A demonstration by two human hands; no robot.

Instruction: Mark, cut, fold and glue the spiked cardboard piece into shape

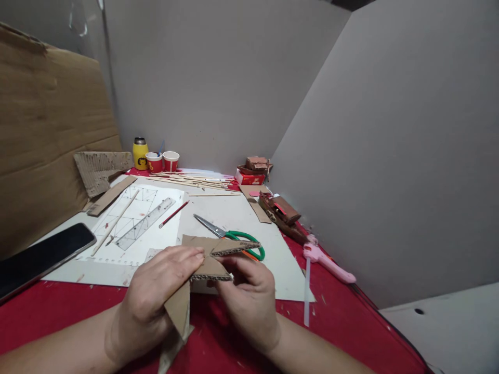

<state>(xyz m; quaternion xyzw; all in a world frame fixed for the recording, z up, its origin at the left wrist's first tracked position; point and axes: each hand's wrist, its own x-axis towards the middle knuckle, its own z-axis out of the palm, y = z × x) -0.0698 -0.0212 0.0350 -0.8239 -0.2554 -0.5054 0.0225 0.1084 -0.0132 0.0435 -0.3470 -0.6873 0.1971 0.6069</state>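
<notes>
Head view: both hands are working on a notched corrugated cardboard piece (212,269), held up above the front edge of the white board (284,270) on the red-covered worktop (331,317). Left hand (154,288) is clamping it, fingers lying over the top face. Right hand (251,296) is curling in at the right end, by the open notch; its fingertips are partly hiding behind the cardboard, so I can't tell whether it is gripping or just touching. A folded cardboard strip (178,309) is hanging below the left hand; can't tell if it's joined to the upper piece.

Step in hand, my read: shaping or fitting cut cardboard by hand. Scissors (218,230) are lying on the board just beyond the piece, handles partly behind its upper flap, so no cutting is going on right now. Pink glue gun (329,264) is resting off to the right, out of hand.

Next move, my judgement: it's calling for a steady left-hand hold while the right is setting the flap at the notch, without creasing the corrugation. If size is mattering, the clear ruler (146,223) and red pencil (173,214) are lying within reach on the drawing sheet (166,239), left of the scissors.
</notes>
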